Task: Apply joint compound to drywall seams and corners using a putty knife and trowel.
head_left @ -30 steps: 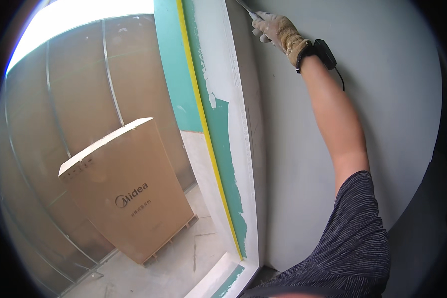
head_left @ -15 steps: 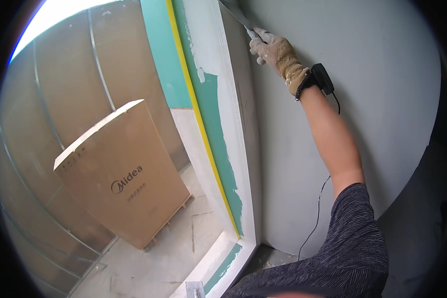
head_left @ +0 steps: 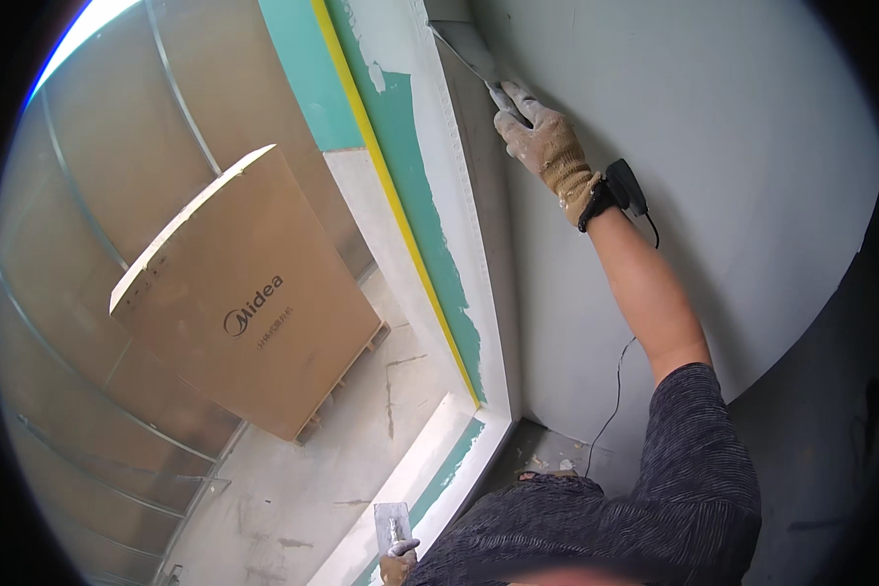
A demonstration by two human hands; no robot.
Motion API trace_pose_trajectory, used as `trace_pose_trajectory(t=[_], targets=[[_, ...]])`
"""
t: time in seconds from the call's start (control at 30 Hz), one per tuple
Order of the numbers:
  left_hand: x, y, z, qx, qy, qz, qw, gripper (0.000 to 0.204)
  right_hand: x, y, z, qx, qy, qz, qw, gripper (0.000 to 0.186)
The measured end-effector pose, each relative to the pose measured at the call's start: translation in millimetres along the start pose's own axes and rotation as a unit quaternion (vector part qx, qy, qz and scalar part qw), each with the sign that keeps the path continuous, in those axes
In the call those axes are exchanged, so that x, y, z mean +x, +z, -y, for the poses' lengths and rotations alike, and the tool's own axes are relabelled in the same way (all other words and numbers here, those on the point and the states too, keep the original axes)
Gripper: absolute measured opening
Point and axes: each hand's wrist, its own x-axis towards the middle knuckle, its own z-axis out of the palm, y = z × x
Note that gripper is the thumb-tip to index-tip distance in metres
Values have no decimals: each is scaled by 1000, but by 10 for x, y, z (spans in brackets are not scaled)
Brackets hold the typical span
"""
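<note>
My right hand (head_left: pixel 545 145), in a tan knit glove dusted with white, is raised and closed round the handle of a putty knife (head_left: pixel 467 51). The wide blade lies against the grey wall, its lower edge slanting toward the pale corner strip (head_left: pixel 467 166). At the bottom of the view my left hand (head_left: pixel 398 566), also gloved, grips a small rectangular plastering trowel (head_left: pixel 392 523) by its handle. That trowel is held up in front of the white and green sill. Most of my left arm is hidden below the dark sleeve.
A grey wall (head_left: pixel 654 127) fills the right side. Left of the corner runs a green board edge (head_left: pixel 430 225) with ragged white plaster and a yellow strip (head_left: pixel 391 195). Beyond the opening, a large cardboard box (head_left: pixel 254 303) stands on a pallet. A thin cable (head_left: pixel 615 400) hangs beside my arm.
My right hand and the putty knife sit lower in the picture, with more of the blade showing. The left hand has come into view with the trowel, which has risen. The whole view has shifted slightly.
</note>
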Motion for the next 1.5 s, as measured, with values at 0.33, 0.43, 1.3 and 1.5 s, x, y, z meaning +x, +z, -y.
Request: trace_pose_trajectory(t=[0.33,0.43,1.3,1.5], targets=[[-457,67,-425,43,-36,-26,998,26,-721,380,-523,-262,-146,0,954,14],[-433,16,-411,23,-9,18,1000,27,-937,580,-844,-15,-115,-54,992,55],[-893,149,-969,153,-89,-57,983,19,-2804,1371,-1698,61,136,17,989,31],[-914,236,-1219,124,-79,-47,988,20,-3147,1622,-2032,43,142,50,988,34]])
